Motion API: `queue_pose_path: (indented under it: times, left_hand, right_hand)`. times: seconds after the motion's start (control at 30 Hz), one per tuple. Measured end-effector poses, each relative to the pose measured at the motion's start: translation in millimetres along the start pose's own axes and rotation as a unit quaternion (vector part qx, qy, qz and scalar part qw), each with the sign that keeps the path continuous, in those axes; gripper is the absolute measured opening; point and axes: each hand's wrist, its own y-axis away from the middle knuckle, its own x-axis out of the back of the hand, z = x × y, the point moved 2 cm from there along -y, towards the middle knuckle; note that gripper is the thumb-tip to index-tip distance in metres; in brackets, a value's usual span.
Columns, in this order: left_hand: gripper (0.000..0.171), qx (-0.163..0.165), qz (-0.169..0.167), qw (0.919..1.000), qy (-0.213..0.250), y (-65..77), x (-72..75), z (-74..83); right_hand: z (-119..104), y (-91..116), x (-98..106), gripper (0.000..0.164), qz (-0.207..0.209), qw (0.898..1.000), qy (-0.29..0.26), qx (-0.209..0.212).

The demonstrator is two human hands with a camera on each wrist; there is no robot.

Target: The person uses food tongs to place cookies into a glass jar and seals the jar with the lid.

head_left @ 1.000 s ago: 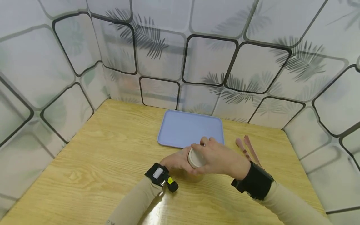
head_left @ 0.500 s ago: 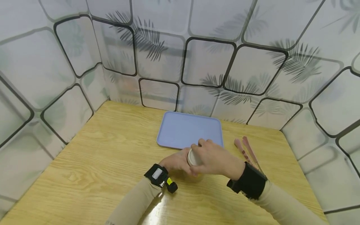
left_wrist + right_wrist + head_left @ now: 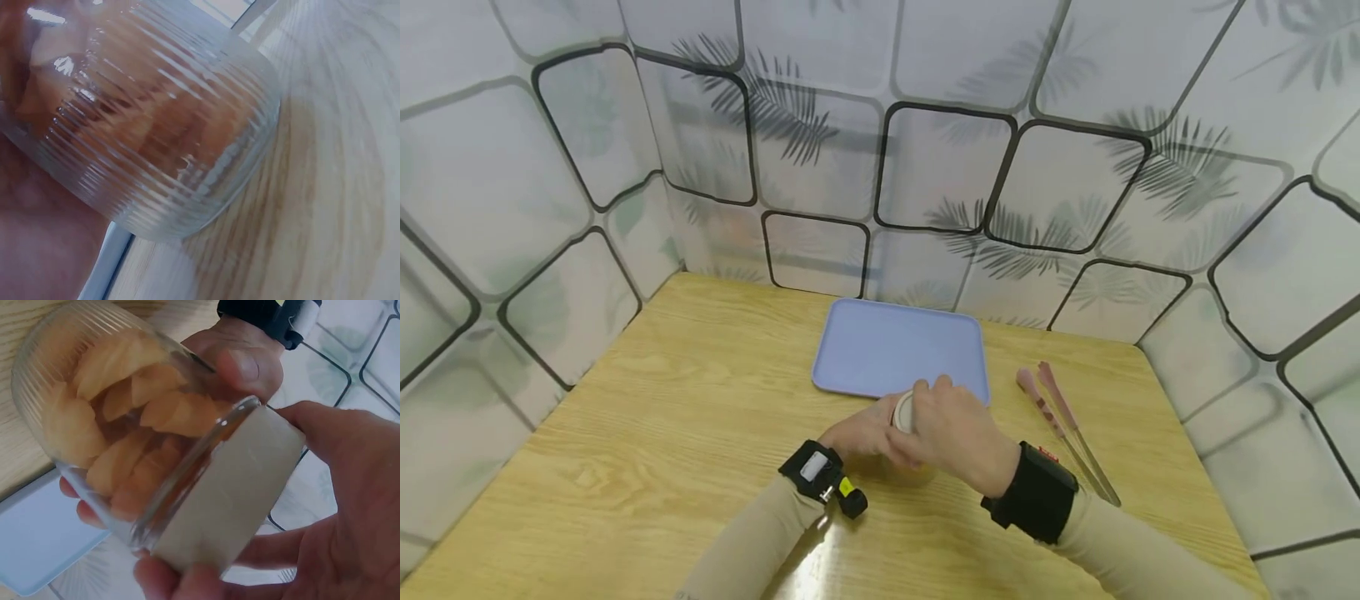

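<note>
A ribbed clear glass jar (image 3: 119, 412) holds orange-brown pieces. My left hand (image 3: 863, 433) grips it round its side, the thumb showing near the rim in the right wrist view. The jar's base is tilted close over the wood in the left wrist view. A cream lid (image 3: 231, 487) sits on the jar's mouth. My right hand (image 3: 958, 432) grips the lid's edge, thumb on one side and fingers on the other. From the head view most of the jar is hidden behind the hands.
Just beyond the hands lies a blue rectangular tray (image 3: 898, 346) on the wooden table (image 3: 700, 400). Tongs (image 3: 1063, 417) with pink ends and metal arms lie to the right, close to the right wrist. Patterned curtains (image 3: 820, 167) surround the table's back and sides.
My right hand has turned on the lid, its wrist swinging left and nearer, so more of the tongs shows. The left hand keeps its grip on the jar; the view shifts slightly.
</note>
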Motion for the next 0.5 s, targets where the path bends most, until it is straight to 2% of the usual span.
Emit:
queue_pose_path:
  times: [0.07, 0.17, 0.27, 0.37, 0.43, 0.5]
  left_hand:
    - [0.077, 0.000, 0.003, 1.0000, -0.001, 0.3, -1.1, 0.1]
    - [0.079, 0.006, 0.007, 0.9999, 0.008, 1.1, 0.1, -0.1]
    - [0.086, 0.003, 0.002, 0.9999, 0.010, 2.4, 4.3, 0.5]
    - [0.097, -0.012, -0.010, 0.9998, -0.013, 3.9, 9.2, 0.6]
    - [0.102, -0.027, -0.019, 0.9989, -0.033, 3.8, 11.1, 0.0]
    - [0.100, -0.034, -0.026, 0.9982, -0.041, 3.4, 11.8, -1.0]
  right_hand:
    - [1, 1, -1, 0.047, 0.010, 1.000, 0.001, 0.007]
    - [9, 1, -5, 0.051, 0.028, 0.998, 0.029, 0.045]
    - [21, 1, -11, 0.060, 0.073, 0.987, 0.067, 0.124]
    - [30, -1, -22, 0.059, 0.124, 0.963, 0.067, 0.229]
    - [33, -4, -31, 0.054, 0.146, 0.940, 0.042, 0.304]
    - [35, -8, -40, 0.048, 0.172, 0.917, 0.009, 0.358]
